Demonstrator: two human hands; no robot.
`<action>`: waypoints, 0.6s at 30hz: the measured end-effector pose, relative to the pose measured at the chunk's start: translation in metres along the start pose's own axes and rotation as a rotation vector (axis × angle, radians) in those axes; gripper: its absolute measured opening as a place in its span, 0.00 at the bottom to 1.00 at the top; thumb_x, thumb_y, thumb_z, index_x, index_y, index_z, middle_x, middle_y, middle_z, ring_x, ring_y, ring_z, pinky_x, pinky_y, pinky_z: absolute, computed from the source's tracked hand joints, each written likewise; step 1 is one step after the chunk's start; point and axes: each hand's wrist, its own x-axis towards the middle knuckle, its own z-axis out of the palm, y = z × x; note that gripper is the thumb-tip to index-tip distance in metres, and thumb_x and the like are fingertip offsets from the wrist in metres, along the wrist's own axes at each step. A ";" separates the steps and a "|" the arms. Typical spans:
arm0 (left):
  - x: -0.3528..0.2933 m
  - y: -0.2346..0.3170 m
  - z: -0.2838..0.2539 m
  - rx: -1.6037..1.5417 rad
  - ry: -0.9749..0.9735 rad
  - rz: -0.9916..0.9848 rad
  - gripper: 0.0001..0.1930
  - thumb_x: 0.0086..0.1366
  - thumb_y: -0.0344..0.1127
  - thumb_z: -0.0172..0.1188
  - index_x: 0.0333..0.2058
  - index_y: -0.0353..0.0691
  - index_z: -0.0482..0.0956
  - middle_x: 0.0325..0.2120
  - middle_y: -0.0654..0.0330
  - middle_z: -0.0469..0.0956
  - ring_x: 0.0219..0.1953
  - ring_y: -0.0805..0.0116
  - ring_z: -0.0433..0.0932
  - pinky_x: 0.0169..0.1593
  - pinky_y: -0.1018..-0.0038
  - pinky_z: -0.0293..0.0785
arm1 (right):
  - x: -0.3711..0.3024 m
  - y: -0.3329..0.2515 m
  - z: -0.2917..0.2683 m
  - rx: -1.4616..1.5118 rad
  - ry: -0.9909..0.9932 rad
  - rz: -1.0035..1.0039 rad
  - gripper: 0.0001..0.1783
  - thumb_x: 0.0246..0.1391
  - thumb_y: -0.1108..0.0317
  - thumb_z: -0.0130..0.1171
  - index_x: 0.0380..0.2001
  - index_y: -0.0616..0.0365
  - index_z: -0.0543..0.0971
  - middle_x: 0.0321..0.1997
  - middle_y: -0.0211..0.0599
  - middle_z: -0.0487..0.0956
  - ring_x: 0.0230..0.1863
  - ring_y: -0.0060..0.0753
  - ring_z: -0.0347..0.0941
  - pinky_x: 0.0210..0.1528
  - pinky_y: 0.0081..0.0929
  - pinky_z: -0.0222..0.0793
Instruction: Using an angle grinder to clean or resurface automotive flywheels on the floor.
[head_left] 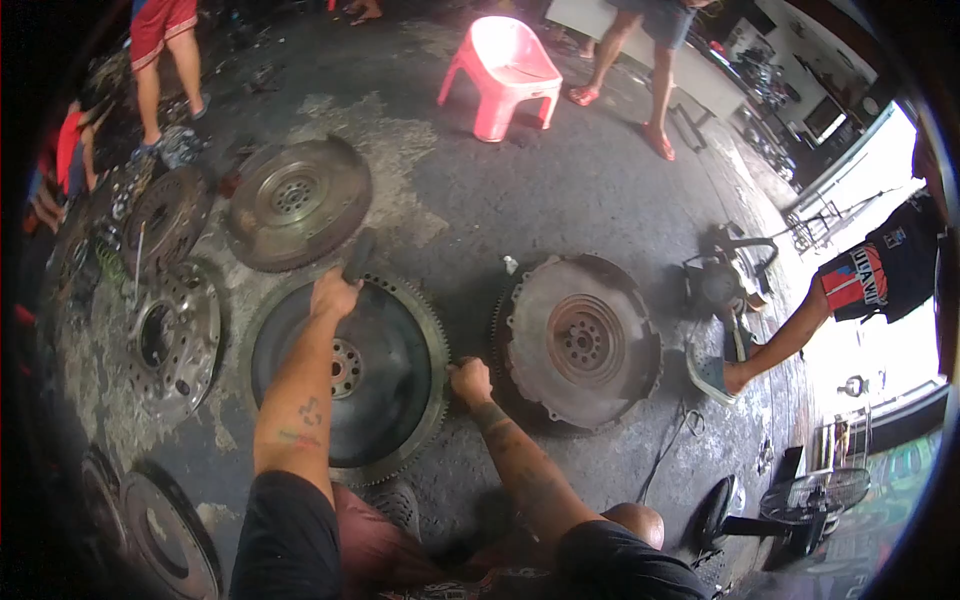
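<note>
A large dark flywheel (400, 400) with a toothed rim lies on the floor in front of me. My left hand (337, 296) is closed around a dark, block-like piece (359, 256) at the flywheel's far edge; its exact kind does not show. At the right side of the rim, my right hand (471, 382) is closed, its fingertips against the teeth. Just right of it lies a second, brownish flywheel (625, 345) with a notched edge.
Another flywheel (262, 215) lies far left, near a clutch cover (195, 340) with holes. A pink plastic chair (512, 70) stands ahead. Other people stand around; one foot (735, 377) is at the right. A fan (815, 495) stands lower right, below a cable (665, 450).
</note>
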 end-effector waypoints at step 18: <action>0.019 -0.025 0.027 0.120 0.022 0.140 0.34 0.60 0.48 0.64 0.59 0.32 0.66 0.56 0.43 0.70 0.60 0.47 0.67 0.62 0.57 0.62 | 0.002 0.013 0.015 -0.043 -0.057 -0.033 0.21 0.55 0.55 0.58 0.44 0.61 0.78 0.53 0.47 0.76 0.57 0.51 0.71 0.55 0.74 0.58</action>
